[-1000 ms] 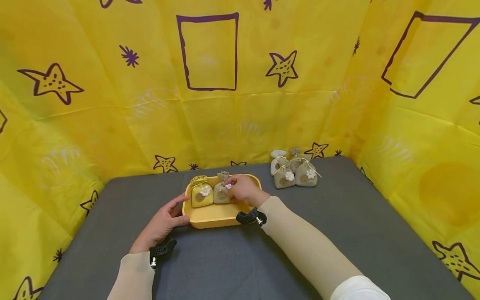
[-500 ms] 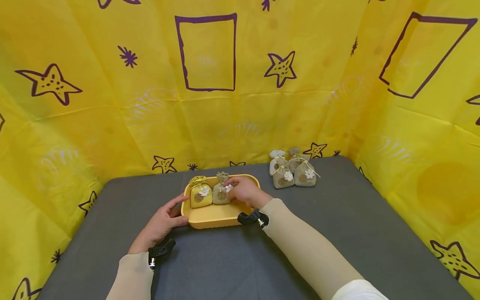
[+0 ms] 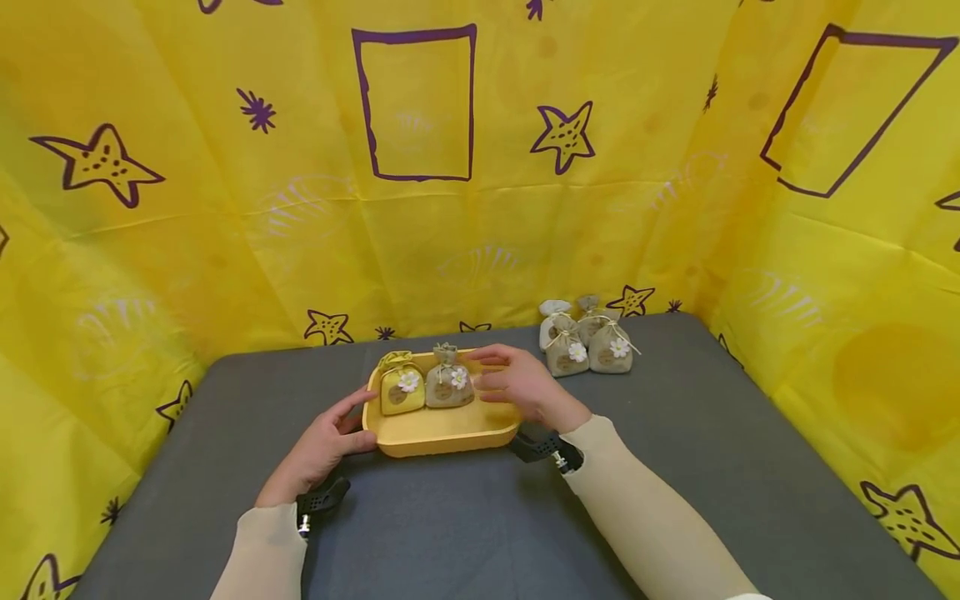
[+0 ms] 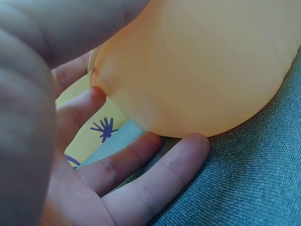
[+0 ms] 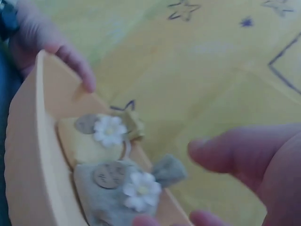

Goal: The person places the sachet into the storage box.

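A shallow orange-yellow tray lies on the grey cloth. My left hand holds its left end, thumb at the front corner and index finger at the rim. The left wrist view has fingertips against the curved wall of the tray. Two small drawstring sachets sit side by side inside: a yellow sachet at left and a grey-beige sachet beside it, each with a white flower and round brown label. My right hand is over the tray's right end, fingers spread, holding nothing, just right of the grey-beige sachet.
Several more sachets, beige and whitish, stand grouped at the back right of the grey tabletop. Yellow cloth printed with purple stars rises behind and at both sides.
My right hand has let go of the grey-beige sachet and drawn back to the right, its fingers spreading. The sachet stays in the tray. My left hand has kept its place.
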### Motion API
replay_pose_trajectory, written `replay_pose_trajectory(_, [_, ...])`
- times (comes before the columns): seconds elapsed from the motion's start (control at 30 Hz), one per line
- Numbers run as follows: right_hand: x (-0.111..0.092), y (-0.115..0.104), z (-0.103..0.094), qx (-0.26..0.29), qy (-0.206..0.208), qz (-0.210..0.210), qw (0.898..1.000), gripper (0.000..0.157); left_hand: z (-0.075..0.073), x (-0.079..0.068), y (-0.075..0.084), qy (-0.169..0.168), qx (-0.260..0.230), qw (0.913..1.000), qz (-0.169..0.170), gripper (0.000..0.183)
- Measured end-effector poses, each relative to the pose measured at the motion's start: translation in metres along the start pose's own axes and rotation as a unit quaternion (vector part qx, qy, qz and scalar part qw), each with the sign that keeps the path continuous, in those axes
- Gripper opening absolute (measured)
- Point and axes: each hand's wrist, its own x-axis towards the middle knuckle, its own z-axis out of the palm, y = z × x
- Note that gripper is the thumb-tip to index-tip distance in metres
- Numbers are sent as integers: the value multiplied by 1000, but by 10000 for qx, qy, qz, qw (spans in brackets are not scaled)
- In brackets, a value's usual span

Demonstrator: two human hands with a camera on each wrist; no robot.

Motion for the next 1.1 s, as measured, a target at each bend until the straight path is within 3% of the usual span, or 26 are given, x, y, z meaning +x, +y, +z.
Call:
replay_pose_trajectory(0.17, [-30,0,-34,1166,-63,-214,9929,48,0,2,1,2,33,10000,-33,68])
replay_pose_trajectory(0.27, [-49,7,-58,1543,-71,-316,9875,44,0,3,1,8,37,10000,-30,68])
replay_pose_trajectory(0.43, [-81,30,-106,1489,56,-389,9881,42,1,3,2,38,14,10000,-28,68])
replay_pose_trajectory(0.7, [-125,66,-191,1481,856,-166,9851,49,2,3,-1,-53,-98,9999,79,68])
replay_pose_trajectory(0.8, [-136,72,-219,1647,827,-152,9828,50,3,2,-2,-41,-146,9999,80,68])
replay_pose_trajectory(0.97, [-143,77,-244,1817,478,-304,9817,48,4,2,-3,-44,-150,9999,67,69])
replay_pose_trajectory(1.1, [-130,79,-249,1574,510,-219,9860,56,4,1,-2,-22,-143,9999,29,69])
